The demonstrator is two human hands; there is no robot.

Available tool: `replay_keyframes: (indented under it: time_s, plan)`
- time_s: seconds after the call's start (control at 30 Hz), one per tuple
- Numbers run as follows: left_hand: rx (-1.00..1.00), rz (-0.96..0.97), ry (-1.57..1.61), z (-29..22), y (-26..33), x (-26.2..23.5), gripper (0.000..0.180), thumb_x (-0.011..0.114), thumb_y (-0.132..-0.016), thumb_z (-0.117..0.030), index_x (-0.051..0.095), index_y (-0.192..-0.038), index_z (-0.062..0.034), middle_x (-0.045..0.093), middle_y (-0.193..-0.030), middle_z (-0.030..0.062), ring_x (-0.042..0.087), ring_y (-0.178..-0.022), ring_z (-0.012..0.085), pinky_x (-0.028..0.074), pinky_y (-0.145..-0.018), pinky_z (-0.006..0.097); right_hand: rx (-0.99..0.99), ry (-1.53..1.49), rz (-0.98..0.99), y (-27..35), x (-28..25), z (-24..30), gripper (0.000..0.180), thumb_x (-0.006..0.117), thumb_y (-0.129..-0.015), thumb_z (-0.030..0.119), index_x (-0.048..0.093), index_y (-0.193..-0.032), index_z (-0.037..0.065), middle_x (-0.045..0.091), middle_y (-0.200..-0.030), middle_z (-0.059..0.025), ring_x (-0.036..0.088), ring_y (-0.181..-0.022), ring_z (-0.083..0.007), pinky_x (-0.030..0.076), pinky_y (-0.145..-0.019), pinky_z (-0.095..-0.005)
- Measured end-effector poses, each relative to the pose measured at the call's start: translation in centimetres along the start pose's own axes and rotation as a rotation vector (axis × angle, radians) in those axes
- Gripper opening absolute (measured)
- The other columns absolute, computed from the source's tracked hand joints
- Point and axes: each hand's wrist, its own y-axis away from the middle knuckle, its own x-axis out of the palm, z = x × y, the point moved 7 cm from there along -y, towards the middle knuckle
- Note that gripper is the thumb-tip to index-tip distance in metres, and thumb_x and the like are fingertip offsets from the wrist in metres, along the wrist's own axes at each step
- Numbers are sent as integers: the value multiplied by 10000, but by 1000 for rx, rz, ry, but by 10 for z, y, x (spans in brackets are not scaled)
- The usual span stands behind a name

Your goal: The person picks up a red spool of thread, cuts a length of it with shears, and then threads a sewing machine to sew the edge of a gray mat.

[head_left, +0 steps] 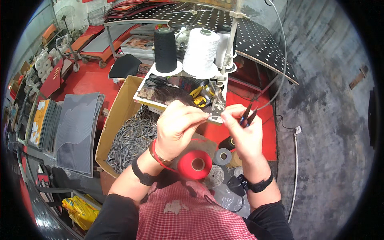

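My left hand (176,130) is closed, thumb and forefinger pinched on the end of a pale thread (216,116). The thin strand runs across to the fingertips of my right hand (249,138), which also pinches it. Dark thread snips (249,116) are tucked in the right hand, their pointed blades sticking up past the fingers. Both hands are raised just in front of a cluttered stand tray (154,105). On that tray lie black-handled scissors (157,82) and yellow-and-black tools (200,97). Behind them stand a black thread cone (165,52) and a white thread cone (202,52).
Below my hands sit a red thread cone (187,165) and a grey cone (222,157). To the left, a cardboard box (114,110) holds tangled grey strips (134,138). Grey mats (78,132) lean farther left. A perforated black table (264,52) is behind; a grey wall (324,132) rises right.
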Motion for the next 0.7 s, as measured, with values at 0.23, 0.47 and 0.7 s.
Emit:
replay_keyframes:
  time_s: [0.23, 0.47, 0.7]
  plan:
    - [-32, -52, 103, -13, 0, 8, 228, 704, -628, -10, 636, -845, -29, 616, -736, 50, 544, -623, 194, 439, -555, 290, -335, 384, -54, 37, 7, 43, 141, 722, -643, 14, 625, -744, 34, 555, -885, -93, 585, -801, -204, 483, -645, -286]
    - [81, -43, 48, -21, 2, -1, 209, 690, -597, -1, 648, -795, -51, 612, -744, 48, 538, -642, 198, 423, -576, 287, -431, 324, 70, 43, 18, 55, 159, 741, -643, 43, 612, -731, 18, 572, -965, -148, 600, -816, -216, 494, -647, -282]
    - [-153, -148, 151, -11, 17, -26, 92, 647, -723, 15, 589, -785, -20, 558, -761, 69, 518, -680, 168, 411, -611, 269, -107, -162, 423, -3, 57, 37, 213, 485, -845, -7, 581, -1036, -10, 588, -1018, -102, 552, -956, -143, 439, -806, -264]
